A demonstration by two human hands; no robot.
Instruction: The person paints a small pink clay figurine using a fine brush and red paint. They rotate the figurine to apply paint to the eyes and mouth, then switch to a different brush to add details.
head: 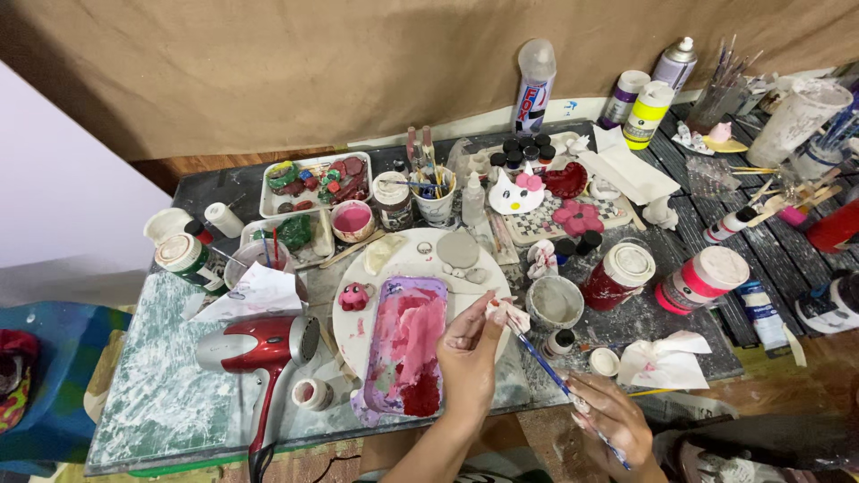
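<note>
My left hand [470, 353] pinches a small white-and-pink clay piece [510, 313]; my right hand [613, 420] grips a blue-handled brush [546, 362] touching it.

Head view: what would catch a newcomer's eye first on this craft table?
Probably the red hair dryer lying at the front left, and beside it the purple tray smeared with pink and red paint on the round white plate. Just right of the tray, the left hand pinches a small pale piece while the right hand holds a blue-handled paintbrush to it.
</note>
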